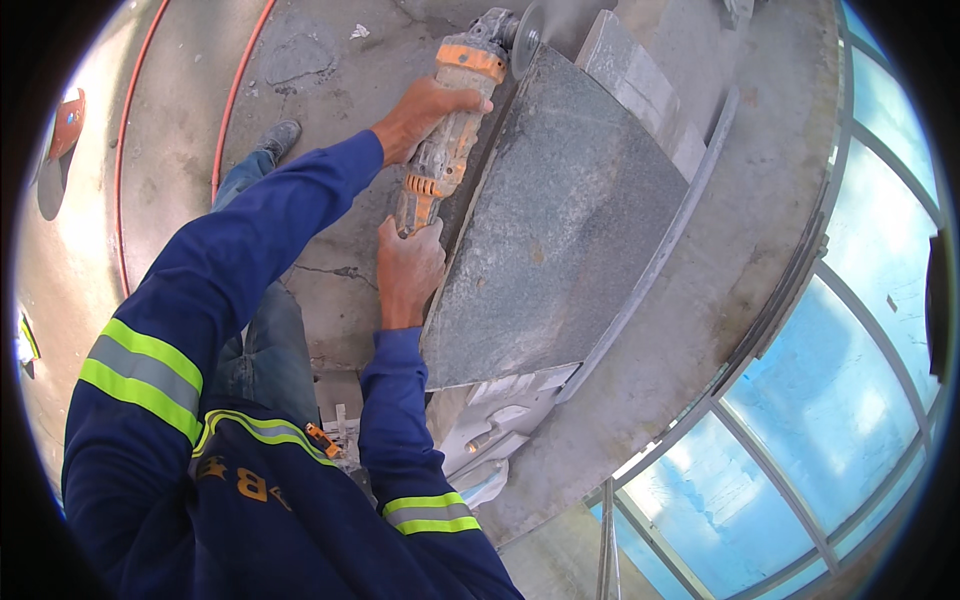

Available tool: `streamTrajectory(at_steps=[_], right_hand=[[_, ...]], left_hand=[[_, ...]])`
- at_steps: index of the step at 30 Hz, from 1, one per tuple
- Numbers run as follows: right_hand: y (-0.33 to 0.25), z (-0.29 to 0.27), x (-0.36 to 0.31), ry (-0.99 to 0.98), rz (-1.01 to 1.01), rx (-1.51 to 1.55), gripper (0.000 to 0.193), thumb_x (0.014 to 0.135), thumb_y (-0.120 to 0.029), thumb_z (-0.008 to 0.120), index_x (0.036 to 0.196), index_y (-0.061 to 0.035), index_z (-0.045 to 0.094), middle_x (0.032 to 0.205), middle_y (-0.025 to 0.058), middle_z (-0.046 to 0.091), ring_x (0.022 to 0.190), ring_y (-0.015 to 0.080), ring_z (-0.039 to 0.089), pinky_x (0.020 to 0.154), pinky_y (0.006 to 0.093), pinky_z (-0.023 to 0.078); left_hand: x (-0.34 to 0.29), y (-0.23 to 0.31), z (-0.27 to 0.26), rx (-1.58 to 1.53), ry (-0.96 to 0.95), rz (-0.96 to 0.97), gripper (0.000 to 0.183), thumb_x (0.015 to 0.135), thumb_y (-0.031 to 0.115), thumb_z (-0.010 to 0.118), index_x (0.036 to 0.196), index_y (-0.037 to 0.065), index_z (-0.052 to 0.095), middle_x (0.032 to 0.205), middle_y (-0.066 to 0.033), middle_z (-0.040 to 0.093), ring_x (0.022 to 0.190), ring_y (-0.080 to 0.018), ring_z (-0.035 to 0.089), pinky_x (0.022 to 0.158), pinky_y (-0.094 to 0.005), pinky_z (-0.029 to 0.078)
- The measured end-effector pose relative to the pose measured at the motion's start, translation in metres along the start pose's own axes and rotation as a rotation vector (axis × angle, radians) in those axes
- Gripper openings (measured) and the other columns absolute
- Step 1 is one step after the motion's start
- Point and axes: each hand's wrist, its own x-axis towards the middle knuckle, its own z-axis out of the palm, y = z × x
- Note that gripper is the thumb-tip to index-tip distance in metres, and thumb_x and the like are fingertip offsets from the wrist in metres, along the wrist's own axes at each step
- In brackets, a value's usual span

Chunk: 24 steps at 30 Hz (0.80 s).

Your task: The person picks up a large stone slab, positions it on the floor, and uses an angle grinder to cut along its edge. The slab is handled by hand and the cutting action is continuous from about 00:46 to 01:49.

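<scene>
A dusty orange-and-grey angle grinder [445, 140] lies across the upper middle of the head view. My left hand [420, 118] is closed round its body just behind the orange collar. Lower down, my right hand [408, 268] grips the rear end of its handle; part of those fingers is hidden. The round cutting disc [527, 42] stands at the far corner of a large grey stone slab [560, 220], with pale dust around it. Whether the disc touches the slab I cannot tell. The slab's left edge runs along beside the grinder and my right hand.
Paler slab pieces [645, 95] lie beyond the stone, and a long narrow strip [655, 250] runs along its right side. Two red hoses [235, 95] cross the concrete floor at left. Framed panes with blue sheeting [820, 380] stand at right. A small orange tool [322, 440] lies near my waist.
</scene>
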Motion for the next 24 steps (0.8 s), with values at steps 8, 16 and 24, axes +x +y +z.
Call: streamTrajectory(at_steps=[8, 16, 24], right_hand=[[-0.003, 0.000, 0.011, 0.014, -0.007, -0.019, 0.039, 0.086, -0.032, 0.071, 0.093, 0.0017, 0.054, 0.074, 0.0267, 0.068, 0.074, 0.0463, 0.069, 0.067, 0.0530, 0.055], [-0.009, -0.002, 0.020, -0.001, 0.012, -0.020, 0.038, 0.086, -0.031, 0.071, 0.093, 0.0016, 0.054, 0.077, 0.0274, 0.069, 0.077, 0.0473, 0.070, 0.070, 0.0540, 0.055], [-0.011, -0.003, 0.023, -0.004, 0.034, -0.014, 0.039, 0.086, -0.033, 0.071, 0.095, 0.0016, 0.055, 0.079, 0.0277, 0.069, 0.080, 0.0478, 0.070, 0.073, 0.0544, 0.055]], left_hand=[[0.012, 0.000, 0.001, -0.013, -0.011, 0.008, 0.048, 0.078, 0.031, 0.082, 0.108, -0.001, 0.064, 0.088, -0.0087, 0.067, 0.072, -0.0163, 0.069, 0.063, -0.0313, 0.057], [0.027, -0.002, 0.000, -0.026, -0.008, -0.014, 0.048, 0.076, 0.030, 0.082, 0.108, -0.001, 0.066, 0.089, -0.0090, 0.069, 0.071, -0.0167, 0.068, 0.063, -0.0325, 0.057], [0.033, -0.002, -0.002, 0.022, -0.035, -0.007, 0.047, 0.080, 0.033, 0.081, 0.110, 0.002, 0.063, 0.088, -0.0090, 0.067, 0.073, -0.0186, 0.070, 0.062, -0.0334, 0.058]])
